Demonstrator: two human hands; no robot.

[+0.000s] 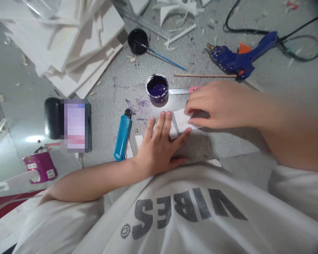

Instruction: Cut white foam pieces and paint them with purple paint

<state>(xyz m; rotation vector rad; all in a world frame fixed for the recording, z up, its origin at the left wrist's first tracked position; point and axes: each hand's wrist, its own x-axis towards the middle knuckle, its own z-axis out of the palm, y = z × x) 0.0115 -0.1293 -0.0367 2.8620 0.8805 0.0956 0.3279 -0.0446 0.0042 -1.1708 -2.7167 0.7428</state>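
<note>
My left hand point(159, 146) lies flat with its fingers spread, pressing on small white board pieces point(172, 131) on the table. Just right of it, my right hand point(222, 104) has its thumb and curled fingers closed at a flat white board piece point(180, 120). Small shiny clear spots show on that piece. A narrow gap separates the pieces under the two hands. Beyond the fingers stands a small open cup of dark purple paint point(157, 88). A cutter with a pink handle point(178, 91) lies beside the cup, partly hidden by my right hand.
A blue glue gun point(235, 58) with a black cord lies at far right, near a thin wooden stick point(204, 75). A black lid point(137, 41) holds a blue brush point(166, 60). A teal cutter point(123, 135), phone point(75, 125), purple socket point(43, 167) and stacked white boards point(60, 46) are leftward.
</note>
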